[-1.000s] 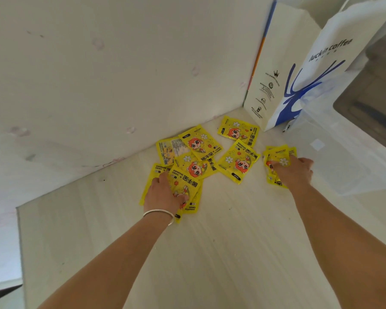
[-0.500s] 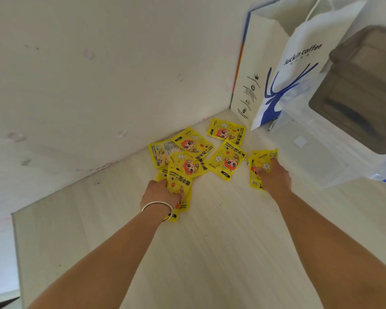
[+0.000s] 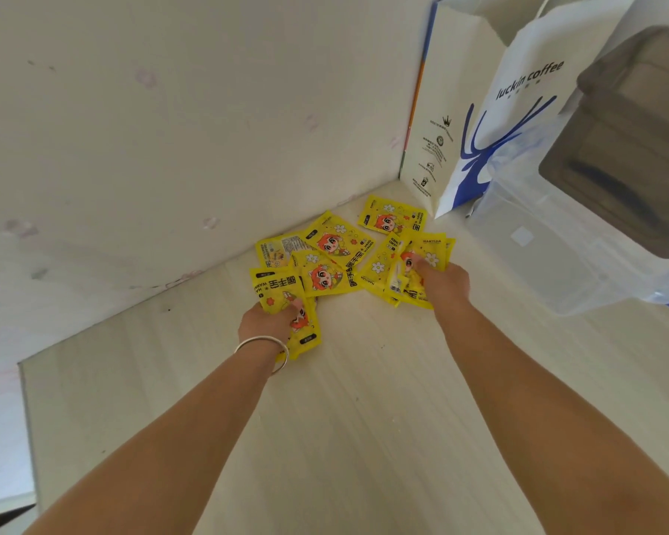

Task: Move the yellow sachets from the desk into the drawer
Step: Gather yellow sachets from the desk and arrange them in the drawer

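Several yellow sachets [image 3: 335, 249] with a cartoon face lie spread on the pale wooden desk [image 3: 364, 418] near the back corner. My left hand [image 3: 265, 322], with a silver bangle on the wrist, grips a small stack of sachets [image 3: 277, 293] at the left of the spread. My right hand [image 3: 443, 283] grips another bunch of sachets [image 3: 410, 272] at the right. One sachet [image 3: 393, 218] lies alone farther back. No drawer is in view.
A white and blue paper bag [image 3: 518, 110] stands in the back right corner. A clear plastic container [image 3: 564, 241] with a dark lid sits right of my right hand. White walls [image 3: 170, 129] close the desk at the back and left.
Both hands have closed on sachets and gathered them into bunches. My right hand drew its bunch leftward toward the middle of the spread. The camera shifted slightly.
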